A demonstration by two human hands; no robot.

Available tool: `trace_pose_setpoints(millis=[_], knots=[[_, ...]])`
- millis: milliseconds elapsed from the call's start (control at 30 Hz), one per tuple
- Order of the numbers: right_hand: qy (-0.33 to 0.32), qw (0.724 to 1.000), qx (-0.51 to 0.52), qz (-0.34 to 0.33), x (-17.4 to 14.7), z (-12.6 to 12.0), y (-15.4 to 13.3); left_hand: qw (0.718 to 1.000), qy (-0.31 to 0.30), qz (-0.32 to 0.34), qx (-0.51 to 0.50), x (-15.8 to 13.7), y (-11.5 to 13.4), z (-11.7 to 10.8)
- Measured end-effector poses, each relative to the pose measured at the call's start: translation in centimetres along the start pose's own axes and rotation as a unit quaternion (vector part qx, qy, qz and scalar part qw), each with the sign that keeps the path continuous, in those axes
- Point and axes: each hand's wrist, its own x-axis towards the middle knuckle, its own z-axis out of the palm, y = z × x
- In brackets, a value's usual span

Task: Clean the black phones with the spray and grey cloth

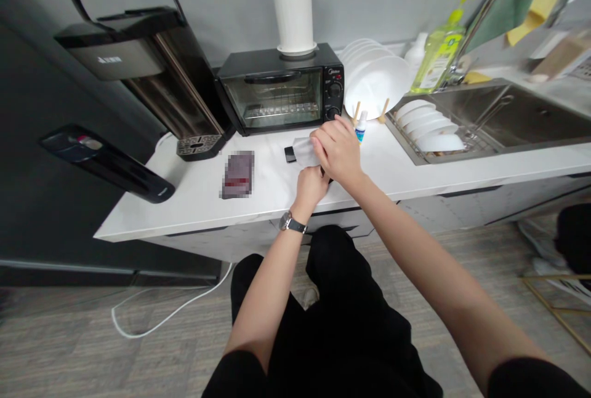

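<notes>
Over the white counter, my left hand, with a watch at its wrist, is closed around something dark that mostly hides behind the fingers. My right hand is just above and to the right, its fingers curled together; what it grips, if anything, is hidden. The two hands nearly touch. A thin whitish sheet or cloth lies beside the right fingers, with a small black flat piece at its left end. Behind the right hand stands a small white bottle with a blue label.
A pixelated flat item lies left on the counter. A toaster oven, a water dispenser and a black cylindrical device stand around it. Racked plates and a sink are to the right.
</notes>
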Motion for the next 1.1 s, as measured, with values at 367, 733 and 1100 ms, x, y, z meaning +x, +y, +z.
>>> trace_pose_setpoints(millis=[367, 733, 1100], knots=[[0.006, 0.995, -0.012, 0.094, 1.3, 0.6, 0.5, 0.999, 0.019, 0.001, -0.045, -0.1, 0.3, -0.2], [0.047, 0.975, 0.116, 0.183, 0.7, 0.3, 2.0, 0.998, 0.028, 0.006, -0.063, -0.7, 0.6, -0.6], [0.098, 0.884, 0.290, 0.353, -0.1, 1.1, 2.5, 0.998, 0.034, 0.010, -0.048, -0.9, 0.6, -0.7]])
